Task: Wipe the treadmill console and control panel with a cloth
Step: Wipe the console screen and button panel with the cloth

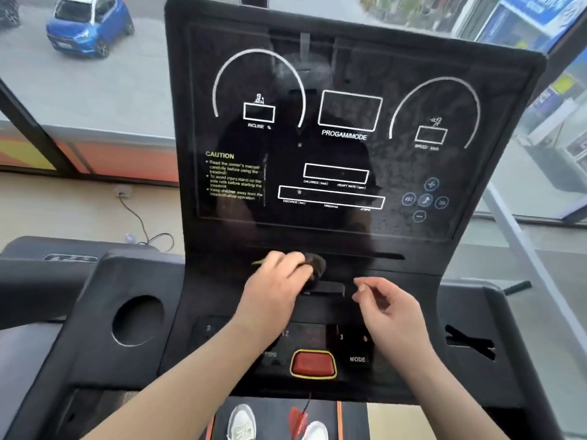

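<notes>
The black treadmill console (pixel 349 74) fills the middle of the view, its glossy display dark and smudged. Below it lies the control panel (pixel 317 338) with a red stop button (pixel 313 363) and a MODE key (pixel 357 359). My left hand (pixel 273 287) grips a bunched dark cloth (pixel 316 265) against the ledge just under the display. My right hand (pixel 390 309) hovers beside it over the panel, fingers loosely curled, holding nothing.
A round cup holder (pixel 138 320) sits in the left tray, and a slotted tray (pixel 470 341) on the right. A red safety clip (pixel 298 417) hangs below the panel over the belt. Windows surround the console; a power cord (pixel 139 223) runs along the floor at left.
</notes>
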A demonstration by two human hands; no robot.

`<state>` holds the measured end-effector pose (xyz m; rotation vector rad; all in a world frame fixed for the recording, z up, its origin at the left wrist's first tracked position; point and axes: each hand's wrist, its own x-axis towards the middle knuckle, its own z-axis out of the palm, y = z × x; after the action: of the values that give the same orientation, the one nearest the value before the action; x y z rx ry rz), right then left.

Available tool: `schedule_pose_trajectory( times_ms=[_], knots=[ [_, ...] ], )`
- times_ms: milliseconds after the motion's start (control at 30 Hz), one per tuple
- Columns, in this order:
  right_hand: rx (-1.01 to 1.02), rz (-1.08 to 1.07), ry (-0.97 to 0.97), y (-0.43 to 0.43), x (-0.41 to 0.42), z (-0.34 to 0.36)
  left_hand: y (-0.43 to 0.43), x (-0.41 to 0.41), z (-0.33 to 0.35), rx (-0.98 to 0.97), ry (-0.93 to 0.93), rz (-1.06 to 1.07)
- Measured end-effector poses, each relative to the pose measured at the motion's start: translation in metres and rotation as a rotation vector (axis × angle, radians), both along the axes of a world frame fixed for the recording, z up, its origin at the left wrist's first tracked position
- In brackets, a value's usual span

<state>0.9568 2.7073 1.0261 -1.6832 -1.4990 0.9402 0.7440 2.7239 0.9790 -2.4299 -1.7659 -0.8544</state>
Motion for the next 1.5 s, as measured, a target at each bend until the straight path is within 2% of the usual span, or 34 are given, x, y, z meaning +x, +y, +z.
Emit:
schedule_pose_trajectory(
  times_ms=[167, 267, 333, 433, 500, 633, 833, 1167, 1333, 1400, 1500],
  knots=[
    [0.011, -0.052, -0.016, 0.008, 0.045, 0.012, 0.023, 0.102, 0.005, -0.071, 0.077, -0.264],
    [0.020, -0.149, -0.021, 0.013, 0.077, 0.017, 0.034, 0.148, 0.008, -0.084, 0.160, -0.347],
    [0.070, -0.244, -0.037, 0.019, 0.102, 0.025, 0.041, 0.169, 0.030, 0.027, 0.142, -0.387],
    [0.116, -0.330, -0.036, 0.030, 0.135, 0.040, 0.064, 0.196, 0.079, 0.284, 0.015, -0.385],
    [0.110, -0.346, 0.014, 0.038, 0.146, 0.045, 0.085, 0.202, 0.093, 0.338, 0.034, -0.332],
    [0.178, -0.291, 0.045, 0.051, 0.136, 0.047, 0.097, 0.175, 0.068, 0.279, 0.244, -0.368],
    [0.140, -0.053, 0.108, 0.055, 0.080, 0.044, 0.061, 0.106, 0.042, 0.126, 0.162, -0.284],
    [0.061, 0.229, 0.081, 0.046, -0.051, 0.034, 0.015, -0.069, 0.042, 0.075, 0.131, 0.000],
    [0.033, 0.286, 0.109, 0.042, -0.104, 0.032, -0.013, -0.132, 0.054, -0.076, -0.211, 0.272],
    [0.017, 0.298, 0.146, 0.039, -0.120, 0.037, -0.016, -0.123, 0.070, -0.072, -0.354, 0.270],
    [-0.103, 0.291, 0.339, 0.035, -0.131, 0.056, -0.013, -0.092, 0.106, -0.136, -0.592, 0.101]
  ],
)
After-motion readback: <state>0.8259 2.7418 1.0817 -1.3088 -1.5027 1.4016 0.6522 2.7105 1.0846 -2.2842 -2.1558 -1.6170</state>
